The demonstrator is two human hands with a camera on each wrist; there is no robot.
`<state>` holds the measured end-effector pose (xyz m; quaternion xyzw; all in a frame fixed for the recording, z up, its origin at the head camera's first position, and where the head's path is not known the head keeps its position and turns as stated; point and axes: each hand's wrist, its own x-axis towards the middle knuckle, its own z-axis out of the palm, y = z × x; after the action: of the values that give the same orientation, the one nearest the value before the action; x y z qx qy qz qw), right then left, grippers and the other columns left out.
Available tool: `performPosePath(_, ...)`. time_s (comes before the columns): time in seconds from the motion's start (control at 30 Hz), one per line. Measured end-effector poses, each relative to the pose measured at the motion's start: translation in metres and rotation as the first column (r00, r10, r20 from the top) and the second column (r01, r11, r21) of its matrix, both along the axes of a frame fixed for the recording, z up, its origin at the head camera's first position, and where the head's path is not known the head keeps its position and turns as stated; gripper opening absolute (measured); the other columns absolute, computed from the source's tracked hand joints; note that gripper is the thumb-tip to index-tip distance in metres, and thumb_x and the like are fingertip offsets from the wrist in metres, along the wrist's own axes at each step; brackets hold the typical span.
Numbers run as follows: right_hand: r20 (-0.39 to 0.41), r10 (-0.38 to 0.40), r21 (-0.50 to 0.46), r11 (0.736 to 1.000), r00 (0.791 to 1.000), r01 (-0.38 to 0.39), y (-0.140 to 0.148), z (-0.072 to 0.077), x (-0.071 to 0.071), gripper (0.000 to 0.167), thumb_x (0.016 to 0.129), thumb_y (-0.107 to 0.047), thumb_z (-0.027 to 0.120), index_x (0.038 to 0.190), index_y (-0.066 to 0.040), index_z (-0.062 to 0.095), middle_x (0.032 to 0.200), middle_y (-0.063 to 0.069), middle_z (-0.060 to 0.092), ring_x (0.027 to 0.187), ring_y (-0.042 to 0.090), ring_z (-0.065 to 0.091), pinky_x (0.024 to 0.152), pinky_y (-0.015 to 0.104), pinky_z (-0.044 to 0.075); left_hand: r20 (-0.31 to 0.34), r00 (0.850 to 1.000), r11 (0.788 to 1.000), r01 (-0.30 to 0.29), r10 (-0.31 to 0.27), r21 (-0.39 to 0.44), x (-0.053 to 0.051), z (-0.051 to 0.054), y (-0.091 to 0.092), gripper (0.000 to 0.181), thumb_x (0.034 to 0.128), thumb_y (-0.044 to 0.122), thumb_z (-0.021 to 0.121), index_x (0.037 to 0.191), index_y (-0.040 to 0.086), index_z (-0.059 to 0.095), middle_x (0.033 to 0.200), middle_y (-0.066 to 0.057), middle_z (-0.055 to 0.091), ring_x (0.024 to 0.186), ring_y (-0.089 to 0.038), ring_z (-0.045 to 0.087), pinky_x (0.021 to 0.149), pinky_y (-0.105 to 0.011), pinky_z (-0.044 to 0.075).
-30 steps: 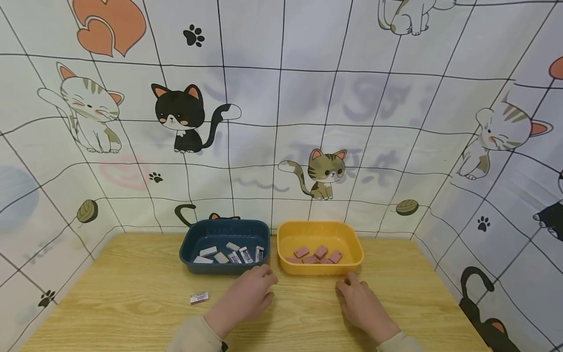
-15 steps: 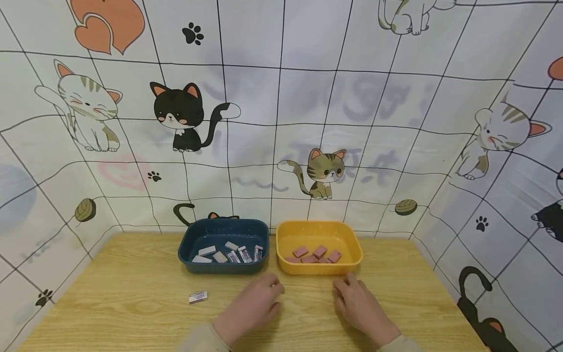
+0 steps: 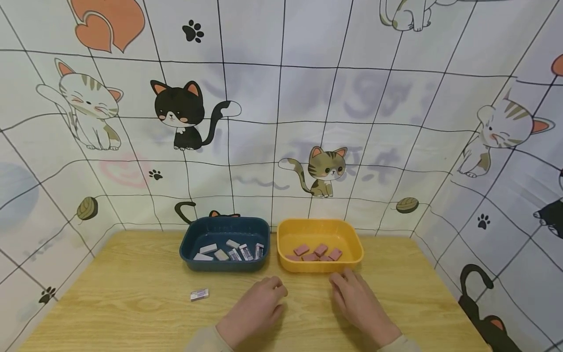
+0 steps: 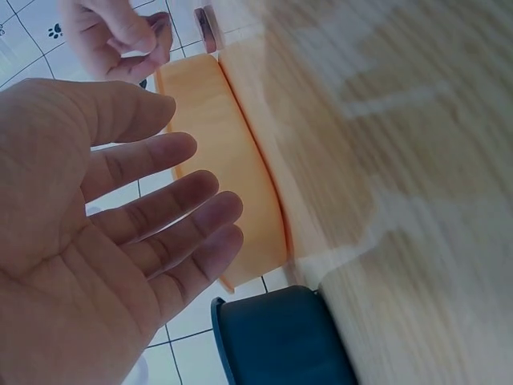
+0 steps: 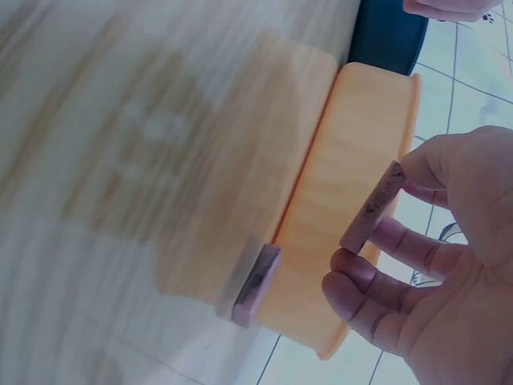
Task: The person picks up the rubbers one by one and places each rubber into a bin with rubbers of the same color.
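Observation:
My right hand (image 3: 362,305) is in front of the yellow bin (image 3: 316,267). In the right wrist view it pinches a pink eraser (image 5: 372,210) between thumb and fingers. A second pink eraser (image 5: 256,287) lies on the table against that bin's front; the head view hides both behind the hand. My left hand (image 3: 257,308) hovers over the table between the bins, holding nothing, its fingers relaxed in the left wrist view. Several pink erasers (image 3: 310,257) lie in the yellow bin. The dark blue bin (image 3: 220,266) contains several white erasers (image 3: 246,252), some with printed sleeves.
One sleeved white eraser (image 3: 200,295) lies on the wooden table (image 3: 119,303), in front of the blue bin and left of my left hand. Both bins stand side by side near the back edge. A cat-patterned sheet (image 3: 250,146) surrounds the table at the back and sides.
My left hand has drawn back from the blue bin's front corner, toward the right and nearer to me. The right hand has shifted slightly left. The erasers in the bins have not moved.

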<state>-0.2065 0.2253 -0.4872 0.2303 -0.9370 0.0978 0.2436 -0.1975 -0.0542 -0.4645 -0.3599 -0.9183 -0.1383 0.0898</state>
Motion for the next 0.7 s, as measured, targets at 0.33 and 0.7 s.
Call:
performPosePath(0.33,-0.171,0.113,-0.032,0.992,0.979,-0.12,-0.014,0.017,-0.003,0.015,0.088,-0.007,0.074,0.093,-0.015,0.062,0.093,0.001,0.059,0.081,0.017,0.058,0.07,0.036,0.051,0.032,0.999,1.0,-0.027,0.027,-0.004,0.003,-0.007,0.006,0.011,0.0941,0.018,0.072,0.104,0.013,0.073,0.102,0.001,0.063,0.089,-0.013,0.059,0.079,-0.03,0.053)
performPosePath(0.7,-0.147,0.13,-0.031,0.99,0.981,-0.136,-0.027,0.031,-0.018,0.014,0.095,-0.01,0.069,0.109,-0.012,0.07,0.097,0.0,0.054,0.079,0.015,0.046,0.069,0.03,0.043,-0.002,1.0,0.999,-0.02,0.02,0.031,0.004,-0.008,0.007,0.008,0.0934,0.015,0.071,0.1,0.012,0.072,0.1,0.001,0.062,0.086,-0.014,0.058,0.079,-0.03,0.053)
